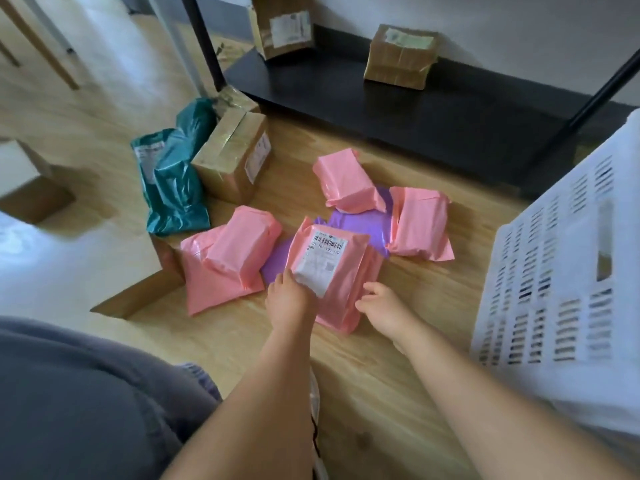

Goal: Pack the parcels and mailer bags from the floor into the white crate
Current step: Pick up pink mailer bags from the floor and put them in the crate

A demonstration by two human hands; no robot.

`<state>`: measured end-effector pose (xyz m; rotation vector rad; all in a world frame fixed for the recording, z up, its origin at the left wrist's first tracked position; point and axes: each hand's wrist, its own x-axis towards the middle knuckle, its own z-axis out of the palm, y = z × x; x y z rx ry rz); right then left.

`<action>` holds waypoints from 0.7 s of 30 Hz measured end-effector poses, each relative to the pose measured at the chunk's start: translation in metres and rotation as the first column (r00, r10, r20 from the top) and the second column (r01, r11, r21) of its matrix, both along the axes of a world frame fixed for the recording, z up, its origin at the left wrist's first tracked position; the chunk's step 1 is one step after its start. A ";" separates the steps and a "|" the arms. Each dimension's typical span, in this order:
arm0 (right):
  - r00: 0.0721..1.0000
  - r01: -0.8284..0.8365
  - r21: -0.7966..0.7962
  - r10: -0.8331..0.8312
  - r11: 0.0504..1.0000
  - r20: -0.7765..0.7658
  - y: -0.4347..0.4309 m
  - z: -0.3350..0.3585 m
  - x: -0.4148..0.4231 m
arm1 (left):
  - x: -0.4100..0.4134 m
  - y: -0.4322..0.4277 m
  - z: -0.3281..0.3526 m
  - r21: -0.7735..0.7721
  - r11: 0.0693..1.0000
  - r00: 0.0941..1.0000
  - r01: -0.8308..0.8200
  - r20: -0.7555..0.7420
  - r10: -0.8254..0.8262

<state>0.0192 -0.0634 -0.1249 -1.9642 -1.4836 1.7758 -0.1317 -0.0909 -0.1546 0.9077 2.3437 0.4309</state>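
Note:
A pink mailer bag with a white barcode label (341, 271) lies on the wooden floor just in front of me. My left hand (289, 299) grips its near left corner, fingers curled over the label's edge. My right hand (382, 306) holds the bag's right edge with bent fingers. Three more pink mailer bags lie around it: one to the left (228, 258), one further back (346, 181) and one on the right (420, 223). A purple mailer (356, 225) lies beneath them. The white slatted crate (561, 271) stands at the right.
Two teal mailer bags (173, 171) and a taped cardboard box (235, 157) sit at the back left. A low black shelf (381, 105) carries two cardboard parcels (401, 57). Another box (31, 188) is at the far left. My grey-clad leg (79, 403) fills the lower left.

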 end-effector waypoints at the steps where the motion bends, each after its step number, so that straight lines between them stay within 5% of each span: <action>1: 1.000 -0.021 -0.017 0.021 1.000 0.001 -0.002 -0.001 -0.003 | 0.001 -0.001 -0.002 -0.032 0.999 1.000 -0.015 0.027 0.016; 9: 0.991 -0.130 -0.039 0.131 0.991 0.028 -0.005 -0.008 -0.006 | 0.011 0.001 -0.006 -0.097 0.993 0.995 -0.064 0.071 0.071; 21: 0.991 0.088 0.165 -0.104 0.982 0.087 0.003 0.022 0.021 | 0.023 0.006 0.036 0.113 0.972 0.935 -0.207 0.316 0.162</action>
